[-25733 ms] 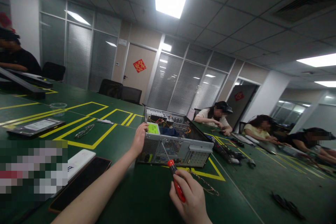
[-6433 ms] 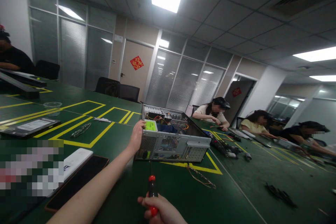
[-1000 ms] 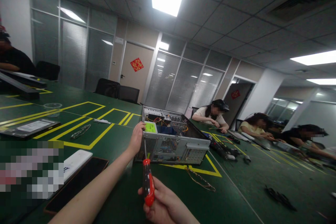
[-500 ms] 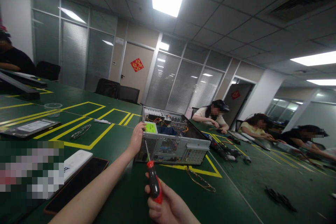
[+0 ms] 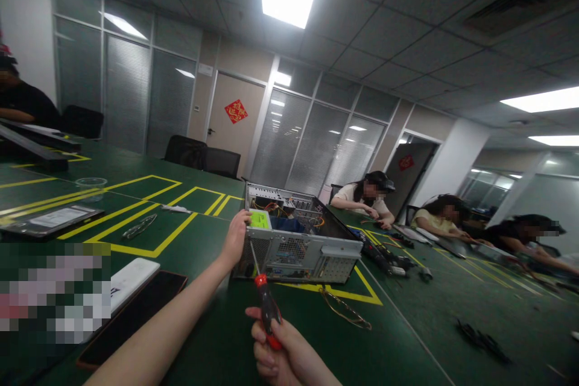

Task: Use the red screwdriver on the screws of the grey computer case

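Note:
An opened desktop computer case (image 5: 335, 244) lies on the table, its perforated rear panel facing me and its coloured cables showing inside. At its near left corner sits the power supply (image 5: 260, 219) with a bright green label. My left hand (image 5: 235, 238) grips that corner, fingers bent over the top edge. In my right hand (image 5: 280, 347) is a screwdriver (image 5: 268, 304) with a black-and-red handle. Its shaft points up and away, and the tip reaches the rear panel below the power supply's top edge. Whether it sits in a screw is too small to tell.
Left of my arm lie a dark phone (image 5: 136, 316), a white box (image 5: 136, 277), a hard drive (image 5: 54, 217) and a clear plastic cup (image 5: 91, 188). Wire-framed glasses (image 5: 346, 309) rest right of my right hand, a black cable (image 5: 482, 338) farther right. Several people work around the table.
My right hand's grip on the screwdriver has shifted: the index finger is now stretched out sideways and the thumb lies lower on the handle. My left hand and the case stay put.

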The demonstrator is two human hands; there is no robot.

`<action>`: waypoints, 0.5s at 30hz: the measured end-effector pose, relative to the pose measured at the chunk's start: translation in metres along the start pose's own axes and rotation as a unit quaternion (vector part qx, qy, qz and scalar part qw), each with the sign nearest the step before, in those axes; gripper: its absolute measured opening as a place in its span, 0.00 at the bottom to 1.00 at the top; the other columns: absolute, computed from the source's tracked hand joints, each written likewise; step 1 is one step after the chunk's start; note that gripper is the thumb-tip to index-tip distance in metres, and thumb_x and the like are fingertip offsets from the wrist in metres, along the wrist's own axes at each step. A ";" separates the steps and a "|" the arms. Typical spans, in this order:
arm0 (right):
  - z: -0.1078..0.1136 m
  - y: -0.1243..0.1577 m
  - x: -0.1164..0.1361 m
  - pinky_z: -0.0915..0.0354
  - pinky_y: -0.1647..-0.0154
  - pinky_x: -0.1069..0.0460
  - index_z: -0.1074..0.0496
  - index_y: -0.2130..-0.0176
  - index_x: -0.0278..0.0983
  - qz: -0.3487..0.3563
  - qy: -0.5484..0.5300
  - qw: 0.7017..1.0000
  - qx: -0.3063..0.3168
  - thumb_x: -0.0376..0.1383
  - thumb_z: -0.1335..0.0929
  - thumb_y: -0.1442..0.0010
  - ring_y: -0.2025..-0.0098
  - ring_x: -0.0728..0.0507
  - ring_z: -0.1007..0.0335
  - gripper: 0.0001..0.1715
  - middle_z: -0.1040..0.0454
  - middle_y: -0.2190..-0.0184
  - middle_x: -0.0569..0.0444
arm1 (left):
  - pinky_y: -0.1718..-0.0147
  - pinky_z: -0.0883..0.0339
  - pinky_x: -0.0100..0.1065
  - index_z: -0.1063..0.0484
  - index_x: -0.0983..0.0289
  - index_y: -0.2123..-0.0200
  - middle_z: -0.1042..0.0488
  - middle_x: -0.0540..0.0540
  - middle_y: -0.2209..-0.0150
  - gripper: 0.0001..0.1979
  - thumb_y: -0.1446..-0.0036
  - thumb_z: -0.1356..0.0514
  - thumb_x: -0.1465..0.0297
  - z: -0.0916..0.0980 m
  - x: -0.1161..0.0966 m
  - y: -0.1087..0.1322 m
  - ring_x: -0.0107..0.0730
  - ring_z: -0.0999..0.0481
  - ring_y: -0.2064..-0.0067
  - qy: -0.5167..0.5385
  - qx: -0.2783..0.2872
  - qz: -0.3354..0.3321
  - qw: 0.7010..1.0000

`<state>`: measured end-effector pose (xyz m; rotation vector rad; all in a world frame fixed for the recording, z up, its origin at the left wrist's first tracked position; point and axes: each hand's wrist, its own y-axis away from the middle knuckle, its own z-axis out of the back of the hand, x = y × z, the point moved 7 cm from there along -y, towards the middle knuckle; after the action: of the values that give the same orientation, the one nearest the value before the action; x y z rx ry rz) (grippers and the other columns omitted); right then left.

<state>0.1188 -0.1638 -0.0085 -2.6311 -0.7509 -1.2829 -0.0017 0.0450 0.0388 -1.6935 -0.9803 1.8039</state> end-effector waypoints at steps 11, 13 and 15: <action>-0.001 0.000 -0.007 0.54 0.74 0.56 0.28 0.51 0.45 -0.062 -0.044 0.997 0.033 0.46 0.20 0.52 0.76 0.53 0.35 0.30 0.21 0.62 0.57 | 0.36 0.38 0.49 0.29 0.60 0.60 0.24 0.60 0.47 0.27 0.30 0.60 0.50 0.000 0.000 0.000 0.42 0.30 0.38 -0.008 0.003 -0.019 1.000; -0.003 -0.001 -0.010 0.49 0.72 0.55 0.30 0.47 0.48 -0.073 -0.041 0.995 0.047 0.43 0.20 0.54 0.70 0.49 0.27 0.36 0.20 0.56 0.54 | 0.35 0.38 0.49 0.29 0.60 0.60 0.25 0.60 0.47 0.26 0.30 0.60 0.51 0.000 0.000 0.000 0.42 0.30 0.38 -0.010 0.004 -0.018 1.000; -0.003 -0.002 -0.012 0.43 0.68 0.54 0.33 0.42 0.48 -0.067 -0.024 0.996 0.048 0.40 0.20 0.55 0.65 0.46 0.23 0.43 0.20 0.52 0.50 | 0.35 0.38 0.49 0.29 0.60 0.60 0.24 0.60 0.47 0.25 0.30 0.60 0.52 0.001 0.000 0.001 0.42 0.30 0.37 -0.011 0.002 -0.014 1.000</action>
<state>0.1101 -0.1674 -0.0159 -2.5824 -0.9847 -1.1857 -0.0021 0.0447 0.0380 -1.6542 -1.0041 1.8088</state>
